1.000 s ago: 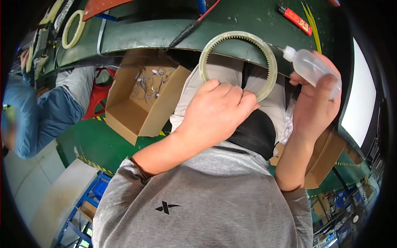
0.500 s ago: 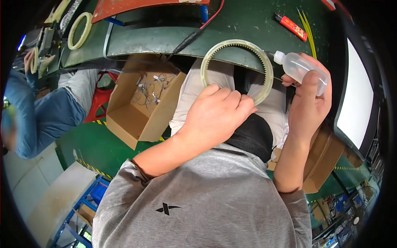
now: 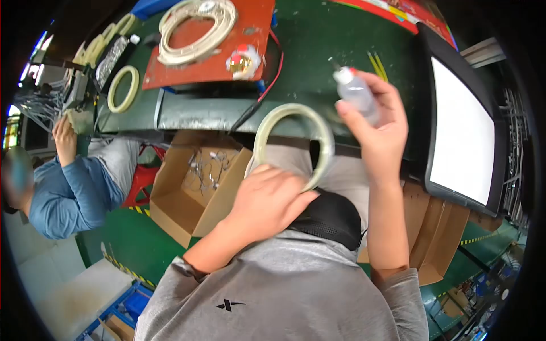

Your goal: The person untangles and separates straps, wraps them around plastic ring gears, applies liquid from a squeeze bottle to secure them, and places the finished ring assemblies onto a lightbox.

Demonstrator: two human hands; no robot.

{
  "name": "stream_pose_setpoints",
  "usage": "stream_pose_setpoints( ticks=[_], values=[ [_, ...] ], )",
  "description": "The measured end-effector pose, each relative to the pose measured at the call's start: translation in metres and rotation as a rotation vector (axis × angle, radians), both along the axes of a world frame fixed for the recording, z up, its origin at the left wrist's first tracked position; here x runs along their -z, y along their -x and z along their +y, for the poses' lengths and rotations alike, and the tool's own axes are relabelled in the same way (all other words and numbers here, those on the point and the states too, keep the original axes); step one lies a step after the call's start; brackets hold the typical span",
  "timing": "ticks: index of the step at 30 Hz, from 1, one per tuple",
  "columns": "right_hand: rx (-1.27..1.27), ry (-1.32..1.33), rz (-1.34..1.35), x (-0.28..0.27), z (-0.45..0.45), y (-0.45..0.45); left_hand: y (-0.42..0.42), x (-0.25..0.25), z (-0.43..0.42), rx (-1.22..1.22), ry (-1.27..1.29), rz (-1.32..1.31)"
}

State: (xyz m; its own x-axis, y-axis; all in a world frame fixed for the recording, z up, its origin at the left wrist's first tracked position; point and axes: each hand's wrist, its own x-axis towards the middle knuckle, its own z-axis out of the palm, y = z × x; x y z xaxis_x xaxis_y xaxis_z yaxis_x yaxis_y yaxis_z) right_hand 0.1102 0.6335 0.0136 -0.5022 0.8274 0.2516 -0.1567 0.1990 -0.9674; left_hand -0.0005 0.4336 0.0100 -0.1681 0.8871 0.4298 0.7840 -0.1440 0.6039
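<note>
A workshop with a green floor, seen from a head-worn camera looking down past the wearer's grey shirt (image 3: 273, 278). A dark green tabletop (image 3: 304, 51) curves across the upper part. On it, an orange-red stand (image 3: 196, 74) carries pale, stacked-looking rings (image 3: 179, 57); a single pale ring (image 3: 135, 85) lies left of the stand. Two thin yellow strips (image 3: 377, 67) lie at the right, near a bright white panel (image 3: 462, 131).

At the centre, the left hand (image 3: 272, 199) grips the lower edge of a pale held ring (image 3: 326, 142), raised over the lap at the tabletop's near edge. The right hand (image 3: 384, 122) is wrapped around a translucent squeeze bottle (image 3: 357, 98), its narrow tip pointing up and away.

So ring and bottle are both in hand, but the tip is apart from the ring. Blur hides whether anything has been applied; the other rings lie unheld, finished or not, I cannot tell.

Below, an open cardboard box (image 3: 170, 207) holds tangled wires (image 3: 206, 170). At far left sits a co-worker in blue (image 3: 79, 184).
</note>
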Motion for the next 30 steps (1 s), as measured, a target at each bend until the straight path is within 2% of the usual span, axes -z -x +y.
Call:
stream_pose_setpoints(
  ticks=[1,4,8,11,14,15,17,18,19,20,21,23,24,25,26,27,28,29,30],
  values=[
    [-0.026,-0.062,0.078,0.009,0.005,0.008,0.005,-0.005,-0.006,0.003,-0.056,-0.099],
    [0.068,-0.227,-0.145,0.017,0.011,0.017,0.003,-0.017,-0.036,-0.150,-0.038,-0.789],
    [0.188,-0.333,-0.263,0.017,0.016,0.026,0.008,-0.015,-0.037,-0.042,-0.119,-1.034],
    [0.244,-0.401,-0.299,0.026,0.016,0.030,0.004,-0.011,-0.034,0.027,-0.076,-1.230],
    [0.294,-0.528,-0.386,0.005,0.001,0.023,0.000,-0.003,-0.032,0.060,0.002,-1.323],
    [0.313,-0.487,-0.200,0.010,-0.004,0.020,-0.003,-0.003,-0.031,0.037,0.051,-1.374],
    [0.391,-0.482,-0.187,0.002,-0.028,-0.005,-0.002,-0.005,-0.029,0.065,0.093,-1.308],
    [0.262,-0.397,-0.154,0.011,-0.036,-0.031,-0.003,-0.007,-0.025,0.105,0.033,-1.285],
    [0.143,-0.315,-0.139,0.015,-0.041,-0.052,-0.004,-0.016,-0.022,0.129,0.077,-1.310],
    [-0.014,-0.246,-0.147,0.003,-0.052,-0.059,-0.011,-0.011,-0.012,0.160,-0.022,-1.275],
    [-0.155,-0.180,-0.159,-0.010,-0.069,-0.064,-0.015,-0.010,-0.008,0.201,0.005,-1.284],
    [-0.202,-0.291,-0.150,-0.011,-0.092,-0.073,-0.033,-0.034,0.008,0.265,0.124,-1.237],
    [-0.192,-0.184,-0.118,-0.011,-0.093,-0.079,-0.045,-0.025,0.021,0.317,-0.014,-1.112],
    [-0.156,-0.231,-0.132,-0.007,-0.085,-0.092,-0.054,-0.017,0.032,0.368,-0.152,-0.984],
    [-0.044,-0.260,-0.108,-0.026,-0.090,-0.087,-0.051,-0.036,0.033,0.466,-0.037,-1.084],
    [0.064,-0.289,-0.082,-0.049,-0.095,-0.082,-0.056,-0.038,0.042,0.490,-0.073,-1.028],
    [0.102,-0.194,-0.123,-0.045,-0.091,-0.101,-0.061,-0.042,0.050,0.520,-0.161,-0.961],
    [0.113,-0.153,-0.044,-0.057,-0.090,-0.101,-0.065,-0.048,0.058,0.550,-0.246,-0.895],
    [0.126,-0.186,-0.055,-0.061,-0.085,-0.108,-0.071,-0.047,0.067,0.518,-0.273,-0.774]
  ],
)
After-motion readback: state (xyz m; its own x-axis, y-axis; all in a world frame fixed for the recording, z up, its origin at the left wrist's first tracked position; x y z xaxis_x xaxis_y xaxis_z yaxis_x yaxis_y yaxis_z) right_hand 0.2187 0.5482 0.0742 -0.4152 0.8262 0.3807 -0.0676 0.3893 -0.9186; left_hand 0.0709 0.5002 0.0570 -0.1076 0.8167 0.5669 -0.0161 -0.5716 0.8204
